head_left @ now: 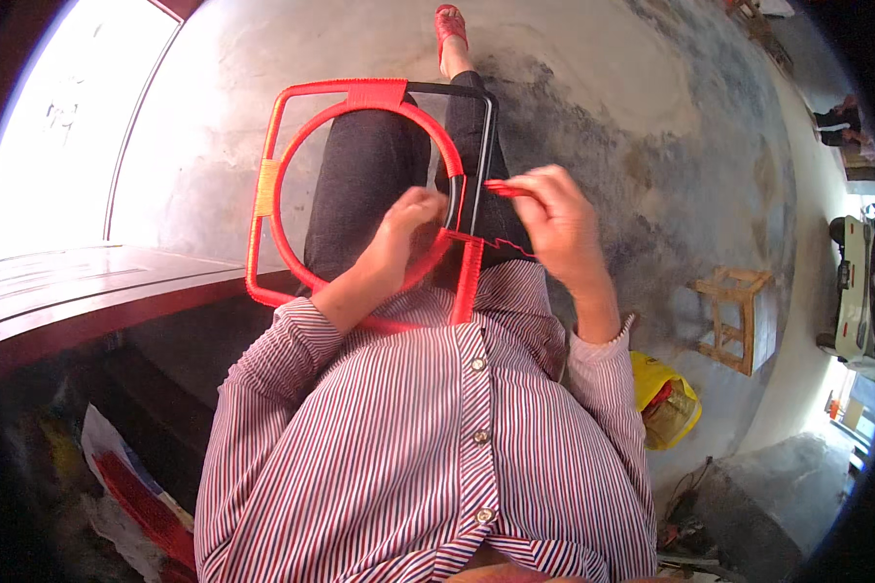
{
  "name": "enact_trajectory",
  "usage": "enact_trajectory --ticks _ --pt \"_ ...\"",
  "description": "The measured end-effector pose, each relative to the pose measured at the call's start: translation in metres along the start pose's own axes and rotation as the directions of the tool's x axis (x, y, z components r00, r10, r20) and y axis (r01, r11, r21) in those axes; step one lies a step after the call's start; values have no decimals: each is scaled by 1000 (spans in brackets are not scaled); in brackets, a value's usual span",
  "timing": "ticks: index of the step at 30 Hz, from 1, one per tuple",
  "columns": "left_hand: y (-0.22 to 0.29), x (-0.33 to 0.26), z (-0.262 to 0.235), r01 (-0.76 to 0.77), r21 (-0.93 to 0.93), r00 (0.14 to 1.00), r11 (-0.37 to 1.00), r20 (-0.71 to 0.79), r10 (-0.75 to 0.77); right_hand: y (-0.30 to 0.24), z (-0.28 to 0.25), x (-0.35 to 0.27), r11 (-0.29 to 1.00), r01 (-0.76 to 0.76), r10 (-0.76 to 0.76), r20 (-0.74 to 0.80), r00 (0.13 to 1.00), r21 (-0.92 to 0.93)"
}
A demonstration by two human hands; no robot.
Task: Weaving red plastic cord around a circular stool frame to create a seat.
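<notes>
A squarish metal frame (pixel 484 126) with rounded corners and an inner ring rests on my lap. Red cord is wound tightly over most of it, while black bare metal shows at the upper right and on part of the ring. An orange-yellow binding (pixel 266 188) joins ring and frame on the left side. My left hand (pixel 403 233), a little blurred, reaches through the ring with its fingers curled at the bare stretch. My right hand (pixel 559 222) pinches a small red cord bundle (pixel 507 189) just right of the frame. A loose strand runs between the bundle and the wrapped lower right side.
A reddish table (pixel 87 291) stands close on my left. To the right are a yellow bag (pixel 669 400) with red stuff inside and a small wooden stool (pixel 734 316) on the concrete floor. A vehicle (pixel 854 282) is at the far right.
</notes>
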State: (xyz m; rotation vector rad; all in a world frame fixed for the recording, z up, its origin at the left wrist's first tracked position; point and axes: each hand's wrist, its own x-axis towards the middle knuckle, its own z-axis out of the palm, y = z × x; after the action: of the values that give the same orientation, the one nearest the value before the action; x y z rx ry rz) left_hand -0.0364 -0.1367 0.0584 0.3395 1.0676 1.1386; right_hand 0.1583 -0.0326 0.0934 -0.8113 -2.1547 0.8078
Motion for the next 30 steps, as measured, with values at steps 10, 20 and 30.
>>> enact_trajectory --ticks 10,20,30 --pt "-7 3 -3 -150 245 956 958 -211 204 4 39 -4 984 92 -134 -302 944 -149" --pt "-5 7 -3 14 258 999 966 -50 -1 33 65 -50 987 -146 136 125 983 74" --pt "5 6 8 68 61 996 996 -58 -65 25 -30 -65 74 -27 258 7 966 997"
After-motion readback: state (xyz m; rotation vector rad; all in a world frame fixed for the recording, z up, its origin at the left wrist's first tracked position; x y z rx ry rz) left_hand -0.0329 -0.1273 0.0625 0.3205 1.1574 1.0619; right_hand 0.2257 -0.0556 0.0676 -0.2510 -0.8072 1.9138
